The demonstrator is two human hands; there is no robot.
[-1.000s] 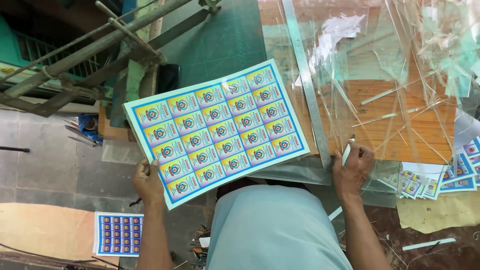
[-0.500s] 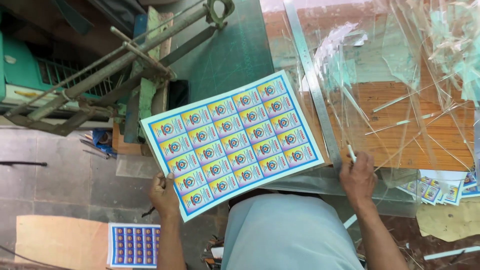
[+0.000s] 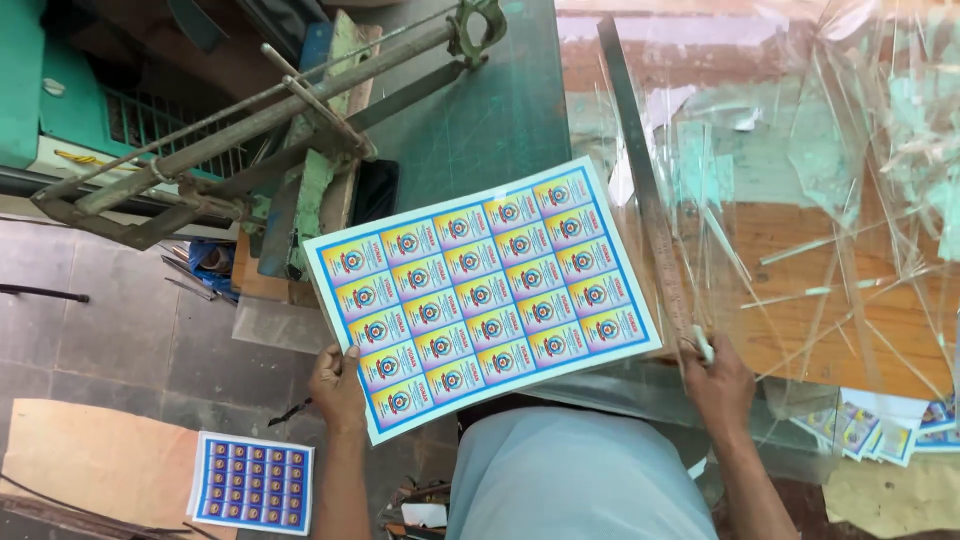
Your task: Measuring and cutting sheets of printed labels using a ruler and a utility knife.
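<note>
Close by, the person's left hand [image 3: 338, 385] pinches the near corner of a big printed sheet [image 3: 483, 292], with the thumb on top and the fingers curled under it. The sheet is full of small yellow and blue labels in rows, with a blue line round the edge. It is tilted and held up over the edge of the green cutting mat [image 3: 480, 110]. The right hand [image 3: 716, 378] is closed round a small white thing [image 3: 703, 344], maybe a cutter, but I cannot tell for sure. That hand sits just beside the far right corner of the sheet, at the near end of a long metal ruler [image 3: 648, 190]. The ruler lies along the right edge of the mat and runs away from the person. Down on the floor to the left lies another label sheet [image 3: 250, 483], a darker blue one, resting on a brown board [image 3: 95, 460]. To the right, some cut labels [image 3: 880, 425] lie in a small pile. Past them, clear plastic strips [image 3: 810, 170] are scattered all over the wooden table [image 3: 830, 320]. Far off on the left stands a green paper cutter with a long metal lever arm [image 3: 260, 120].
</note>
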